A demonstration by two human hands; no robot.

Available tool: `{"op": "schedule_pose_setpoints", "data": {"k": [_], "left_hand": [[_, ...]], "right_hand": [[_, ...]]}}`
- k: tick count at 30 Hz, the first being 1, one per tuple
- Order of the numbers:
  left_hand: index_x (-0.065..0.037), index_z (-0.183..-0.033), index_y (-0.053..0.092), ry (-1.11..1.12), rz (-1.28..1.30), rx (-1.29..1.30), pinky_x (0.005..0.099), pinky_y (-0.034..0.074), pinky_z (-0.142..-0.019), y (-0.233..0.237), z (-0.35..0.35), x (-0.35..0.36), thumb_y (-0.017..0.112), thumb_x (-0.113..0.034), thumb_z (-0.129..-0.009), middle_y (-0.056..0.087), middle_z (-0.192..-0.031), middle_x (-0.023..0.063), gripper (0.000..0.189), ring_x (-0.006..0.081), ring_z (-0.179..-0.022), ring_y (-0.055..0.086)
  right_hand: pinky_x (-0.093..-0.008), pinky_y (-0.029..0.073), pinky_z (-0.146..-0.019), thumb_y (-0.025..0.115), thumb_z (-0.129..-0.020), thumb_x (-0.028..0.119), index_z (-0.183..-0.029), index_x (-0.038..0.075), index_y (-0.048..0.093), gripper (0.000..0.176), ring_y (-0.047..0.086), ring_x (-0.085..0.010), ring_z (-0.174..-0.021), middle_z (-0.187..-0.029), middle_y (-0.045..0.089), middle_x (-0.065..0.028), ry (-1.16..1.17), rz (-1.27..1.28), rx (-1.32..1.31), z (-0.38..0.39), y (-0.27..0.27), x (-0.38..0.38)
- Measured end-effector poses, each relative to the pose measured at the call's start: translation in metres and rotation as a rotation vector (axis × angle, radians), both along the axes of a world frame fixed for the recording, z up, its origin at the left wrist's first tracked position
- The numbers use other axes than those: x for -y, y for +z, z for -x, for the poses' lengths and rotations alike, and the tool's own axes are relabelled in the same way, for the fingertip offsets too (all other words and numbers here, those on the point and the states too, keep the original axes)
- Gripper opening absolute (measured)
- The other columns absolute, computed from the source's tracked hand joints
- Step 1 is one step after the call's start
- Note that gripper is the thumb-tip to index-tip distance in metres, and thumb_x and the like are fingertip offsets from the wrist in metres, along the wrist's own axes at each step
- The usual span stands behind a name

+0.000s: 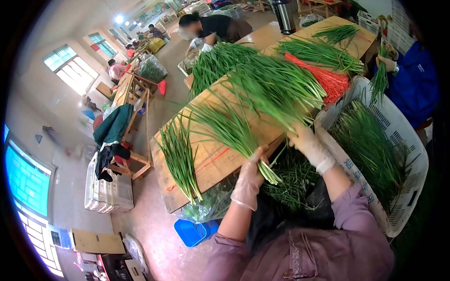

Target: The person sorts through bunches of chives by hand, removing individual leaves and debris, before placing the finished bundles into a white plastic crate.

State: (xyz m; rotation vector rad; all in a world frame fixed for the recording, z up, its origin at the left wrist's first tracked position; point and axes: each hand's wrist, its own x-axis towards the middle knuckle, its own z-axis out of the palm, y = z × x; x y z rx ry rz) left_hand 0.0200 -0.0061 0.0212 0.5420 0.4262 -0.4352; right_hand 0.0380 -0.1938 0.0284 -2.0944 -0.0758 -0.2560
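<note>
Long green stalks with pale ends [234,133] lie over the near edge of the wooden table [211,161], and my gloved left hand [253,171] is closed round their lower ends. My gloved right hand [302,140] is at the pale ends of a large green pile [276,84]; its fingers look pressed together, and blur hides exactly what is between them. A smaller bundle [180,161] lies apart on the left part of the table. Red ties [323,82] rest beside the large pile.
A white crate [398,154] of greens stands at my right. Beside it, a person in blue [415,84] holds stalks. A blue bin [194,232] and a plastic bag [208,208] are below the table's left end. Another person [215,28] bends beyond the table.
</note>
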Motion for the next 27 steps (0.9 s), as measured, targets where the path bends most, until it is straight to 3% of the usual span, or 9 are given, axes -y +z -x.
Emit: {"op": "schedule_pose_setpoints", "data": {"k": [6, 8, 11, 14, 15, 17, 20, 23, 27], "left_hand": [[-0.005, -0.102, 0.054, 0.007, -0.185, 0.080, 0.0205, 0.042, -0.058, -0.004, 0.011, 0.027, 0.061, -0.010, -0.081, 0.061, -0.100, 0.0082, 0.023, 0.0062, -0.062, 0.047], [-0.005, -0.102, 0.054, 0.024, -0.208, 0.059, 0.0221, 0.041, -0.060, 0.000, 0.014, 0.027, 0.062, -0.010, -0.080, 0.062, -0.096, 0.0068, 0.024, 0.0076, -0.064, 0.048], [-0.006, -0.097, 0.055, 0.094, -0.389, 0.156, 0.0273, 0.046, -0.059, 0.023, 0.016, 0.012, 0.066, -0.014, -0.076, 0.059, -0.081, 0.0032, 0.025, 0.0116, -0.069, 0.053], [-0.005, -0.094, 0.056, 0.145, -0.423, 0.149, 0.0287, 0.048, -0.053, 0.042, 0.012, -0.028, 0.067, -0.015, -0.074, 0.058, -0.076, 0.0043, 0.024, 0.0147, -0.064, 0.055], [-0.005, -0.096, 0.056, 0.114, -0.439, 0.152, 0.0285, 0.048, -0.052, 0.056, 0.015, -0.037, 0.066, -0.014, -0.075, 0.058, -0.077, 0.0044, 0.025, 0.0150, -0.063, 0.055], [-0.005, -0.105, 0.053, 0.088, -0.425, 0.222, 0.0288, 0.049, -0.052, 0.075, 0.023, -0.046, 0.064, -0.013, -0.076, 0.059, -0.080, 0.0052, 0.032, 0.0151, -0.063, 0.056], [-0.003, -0.113, 0.050, 0.100, -0.505, 0.314, 0.0252, 0.047, -0.055, 0.089, 0.034, -0.054, 0.064, -0.011, -0.074, 0.059, -0.083, 0.0054, 0.041, 0.0135, -0.066, 0.056], [-0.002, -0.114, 0.048, 0.140, -0.575, 0.305, 0.0227, 0.044, -0.058, 0.112, 0.047, -0.058, 0.066, -0.010, -0.070, 0.057, -0.081, 0.0041, 0.048, 0.0123, -0.069, 0.054], [0.000, -0.111, 0.048, 0.148, -0.577, 0.287, 0.0216, 0.044, -0.058, 0.104, 0.048, -0.077, 0.068, -0.010, -0.067, 0.056, -0.077, 0.0034, 0.050, 0.0122, -0.068, 0.053]], "right_hand": [[-0.0379, 0.044, -0.048, 0.055, -0.080, 0.015, -0.085, 0.006, 0.045, 0.015, 0.055, -0.0288, -0.057, -0.061, 0.052, -0.0106, -0.009, 0.402, 0.403, 0.065, 0.001, -0.031], [-0.0377, 0.045, -0.052, 0.062, -0.072, 0.010, -0.099, 0.002, 0.047, 0.031, 0.056, -0.0277, -0.062, -0.067, 0.054, -0.0110, 0.025, 0.477, 0.416, 0.074, -0.005, -0.035], [-0.0337, 0.045, -0.050, 0.053, -0.078, 0.008, -0.096, 0.000, 0.049, 0.019, 0.055, -0.0240, -0.058, -0.064, 0.052, -0.0097, 0.234, 0.449, 0.454, 0.085, -0.013, -0.032], [-0.0348, 0.048, -0.053, 0.052, -0.079, 0.009, -0.093, 0.002, 0.051, 0.016, 0.058, -0.0255, -0.061, -0.067, 0.054, -0.0122, 0.247, 0.638, 0.162, 0.051, -0.020, -0.023], [-0.0368, 0.049, -0.056, 0.053, -0.079, 0.011, -0.090, 0.003, 0.053, 0.014, 0.059, -0.0294, -0.066, -0.070, 0.056, -0.0139, 0.169, 0.393, 0.396, 0.030, -0.012, -0.024], [-0.0411, 0.049, -0.063, 0.053, -0.080, 0.013, -0.093, 0.000, 0.051, 0.019, 0.057, -0.0358, -0.072, -0.082, 0.058, -0.0177, 0.171, 0.321, 0.380, -0.020, 0.004, -0.039], [-0.0412, 0.048, -0.068, 0.055, -0.079, 0.014, -0.098, -0.001, 0.051, 0.025, 0.056, -0.0330, -0.083, -0.093, 0.057, -0.0180, 0.074, 0.447, 0.526, -0.095, -0.013, -0.075], [-0.0386, 0.046, -0.075, 0.057, -0.077, 0.016, -0.104, 0.000, 0.051, 0.032, 0.053, -0.0284, -0.094, -0.100, 0.055, -0.0142, -0.034, 0.650, 0.098, -0.129, -0.018, -0.102], [-0.0349, 0.044, -0.079, 0.057, -0.073, 0.012, -0.108, 0.005, 0.051, 0.036, 0.050, -0.0249, -0.098, -0.100, 0.055, -0.0083, 0.238, 0.703, 0.340, -0.100, -0.049, -0.101]]}}
